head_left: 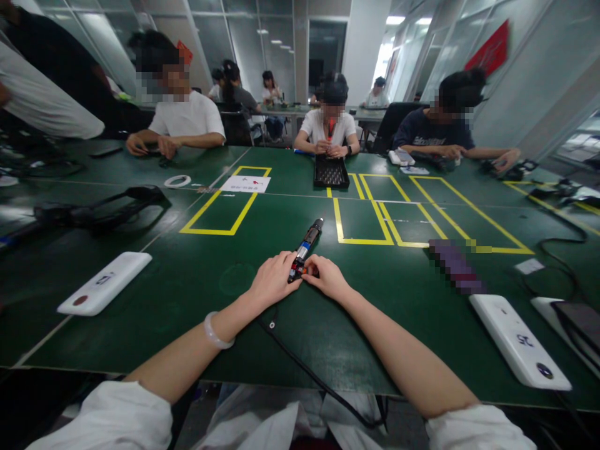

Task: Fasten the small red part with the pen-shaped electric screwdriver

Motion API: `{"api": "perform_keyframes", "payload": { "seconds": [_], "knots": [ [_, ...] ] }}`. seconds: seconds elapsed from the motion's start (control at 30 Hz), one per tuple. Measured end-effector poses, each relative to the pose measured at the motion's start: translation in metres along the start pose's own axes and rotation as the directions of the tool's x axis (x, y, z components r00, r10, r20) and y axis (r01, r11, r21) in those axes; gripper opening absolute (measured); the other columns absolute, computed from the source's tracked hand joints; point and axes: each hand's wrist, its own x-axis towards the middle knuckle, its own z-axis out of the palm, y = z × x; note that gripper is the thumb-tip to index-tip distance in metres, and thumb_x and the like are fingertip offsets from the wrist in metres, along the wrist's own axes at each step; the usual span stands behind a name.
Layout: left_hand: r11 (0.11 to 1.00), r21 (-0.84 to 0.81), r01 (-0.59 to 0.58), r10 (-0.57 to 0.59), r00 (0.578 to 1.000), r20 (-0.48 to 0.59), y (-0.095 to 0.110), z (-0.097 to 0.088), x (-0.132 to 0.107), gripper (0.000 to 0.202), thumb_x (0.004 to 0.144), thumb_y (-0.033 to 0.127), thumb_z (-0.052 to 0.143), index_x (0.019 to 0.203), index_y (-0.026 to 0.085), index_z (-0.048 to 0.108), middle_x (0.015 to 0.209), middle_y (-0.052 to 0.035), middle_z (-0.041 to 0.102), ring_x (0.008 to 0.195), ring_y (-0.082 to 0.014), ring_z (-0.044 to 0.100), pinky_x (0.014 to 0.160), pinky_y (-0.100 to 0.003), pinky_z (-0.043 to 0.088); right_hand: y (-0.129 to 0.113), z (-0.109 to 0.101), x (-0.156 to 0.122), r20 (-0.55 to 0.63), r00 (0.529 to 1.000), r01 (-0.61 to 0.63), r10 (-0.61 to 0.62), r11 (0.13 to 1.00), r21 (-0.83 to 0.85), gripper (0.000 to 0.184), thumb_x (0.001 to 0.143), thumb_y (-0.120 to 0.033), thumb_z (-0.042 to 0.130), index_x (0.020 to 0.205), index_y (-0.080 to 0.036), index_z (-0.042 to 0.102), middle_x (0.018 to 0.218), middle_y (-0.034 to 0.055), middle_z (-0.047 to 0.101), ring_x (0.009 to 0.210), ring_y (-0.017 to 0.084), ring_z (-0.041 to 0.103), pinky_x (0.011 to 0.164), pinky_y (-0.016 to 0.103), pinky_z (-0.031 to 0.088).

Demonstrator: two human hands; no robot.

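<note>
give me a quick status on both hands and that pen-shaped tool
Left hand and right hand both gripping the near end of the slim dark pen-shaped tool with a blue band. Tip points away over the green table. Black cable trails back.

Both hands meet at the middle of the green table (197, 294): the left hand (274, 282) and the right hand (328, 277) pinch the near end of a slim electric screwdriver (305, 248), whose dark tip points away toward the yellow taped boxes (360, 219) while its black cable (304, 365) trails back over the table's near edge. A white bracelet (214, 332) sits on the left wrist, and flat white devices lie to either side, one at left (104, 282), one at right (519, 340). Across the table, three seated people work with their own hands, the middle one just behind a black tray (331, 172).
</note>
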Motion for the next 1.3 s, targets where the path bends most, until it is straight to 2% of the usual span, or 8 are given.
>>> {"api": "perform_keyframes", "payload": {
  "seconds": [0.23, 0.3, 0.47, 0.67, 0.83, 0.93, 1.03, 1.3],
  "knots": [
    [1.000, 0.018, -0.014, 0.014, 1.000, 0.003, 0.001, -0.002, 0.000, 0.057, 0.084, 0.041, 0.059, 0.133, 0.019, 0.041, 0.122, -0.0135, 0.054, 0.103, -0.0280, 0.059, 0.086, -0.039, 0.046, -0.002, 0.000, -0.003, 0.018, 0.998, 0.053, -0.056, 0.988, 0.145, 0.007, 0.085, -0.018, 0.060, 0.090, -0.020, 0.056, 0.077, 0.0000, 0.061, 0.070, 0.015, 0.056, 0.068, 0.026, 0.043],
    [1.000, 0.026, -0.011, 0.012, 1.000, -0.006, 0.002, -0.002, 0.000, 0.056, 0.085, 0.045, 0.058, 0.132, 0.020, 0.041, 0.121, -0.0127, 0.054, 0.102, -0.0272, 0.059, 0.085, -0.038, 0.046, -0.003, -0.002, -0.005, -0.002, 0.998, 0.065, -0.066, 0.988, 0.142, 0.003, 0.087, -0.019, 0.057, 0.089, -0.020, 0.058, 0.080, 0.0016, 0.063, 0.072, 0.015, 0.058, 0.069, 0.026, 0.043],
    [0.998, 0.053, 0.040, -0.039, 0.999, -0.013, 0.005, 0.001, 0.002, 0.050, 0.089, 0.047, 0.053, 0.129, 0.019, 0.042, 0.115, -0.0119, 0.054, 0.098, -0.0254, 0.058, 0.079, -0.035, 0.047, -0.004, -0.004, -0.006, -0.007, 0.997, 0.083, -0.083, 0.990, 0.113, 0.009, 0.089, -0.018, 0.054, 0.094, -0.020, 0.061, 0.089, 0.0041, 0.067, 0.079, 0.016, 0.059, 0.074, 0.028, 0.045],
    [0.994, 0.062, 0.088, -0.092, 0.994, 0.057, 0.006, -0.004, 0.006, 0.054, 0.091, 0.043, 0.050, 0.139, 0.024, 0.035, 0.117, -0.0101, 0.050, 0.101, -0.0238, 0.056, 0.077, -0.032, 0.048, -0.001, -0.002, -0.007, -0.042, 0.995, 0.100, -0.095, 0.983, 0.155, 0.018, 0.088, -0.016, 0.055, 0.105, -0.019, 0.059, 0.091, 0.0036, 0.066, 0.081, 0.015, 0.060, 0.077, 0.028, 0.046],
    [0.985, 0.116, 0.130, -0.140, 0.987, 0.084, -0.003, -0.009, 0.007, 0.058, 0.090, 0.044, 0.053, 0.142, 0.025, 0.033, 0.121, -0.0119, 0.049, 0.101, -0.0253, 0.055, 0.080, -0.033, 0.048, 0.002, -0.005, -0.007, -0.052, 0.996, 0.075, -0.070, 0.991, 0.111, 0.010, 0.088, -0.018, 0.055, 0.095, -0.018, 0.061, 0.085, 0.0029, 0.064, 0.078, 0.015, 0.059, 0.075, 0.027, 0.046],
    [0.967, 0.151, 0.204, -0.221, 0.969, 0.110, -0.020, -0.011, 0.008, 0.059, 0.090, 0.045, 0.051, 0.142, 0.023, 0.034, 0.122, -0.0139, 0.048, 0.102, -0.0282, 0.055, 0.079, -0.037, 0.049, 0.003, -0.008, -0.008, -0.046, 0.996, 0.079, -0.075, 0.993, 0.087, 0.008, 0.089, -0.018, 0.055, 0.092, -0.019, 0.062, 0.083, 0.0025, 0.063, 0.077, 0.015, 0.058, 0.073, 0.026, 0.045],
    [0.940, 0.156, 0.302, -0.323, 0.936, 0.138, -0.047, -0.014, 0.010, 0.060, 0.090, 0.049, 0.046, 0.143, 0.024, 0.034, 0.125, -0.0152, 0.047, 0.106, -0.0313, 0.054, 0.079, -0.040, 0.050, 0.004, -0.008, -0.008, -0.040, 0.996, 0.081, -0.078, 0.994, 0.074, 0.009, 0.089, -0.018, 0.055, 0.091, -0.018, 0.063, 0.083, 0.0024, 0.063, 0.077, 0.014, 0.057, 0.073, 0.026, 0.044],
    [0.827, 0.136, 0.545, -0.562, 0.804, 0.197, -0.155, -0.020, 0.003, 0.069, 0.087, 0.056, 0.044, 0.148, 0.027, 0.028, 0.135, -0.0172, 0.041, 0.119, -0.0369, 0.048, 0.090, -0.047, 0.045, 0.005, -0.008, -0.007, -0.026, 0.997, 0.080, -0.079, 0.995, 0.062, 0.009, 0.090, -0.017, 0.054, 0.091, -0.018, 0.063, 0.083, 0.0027, 0.063, 0.077, 0.014, 0.057, 0.072, 0.026, 0.044]
  ]
}}
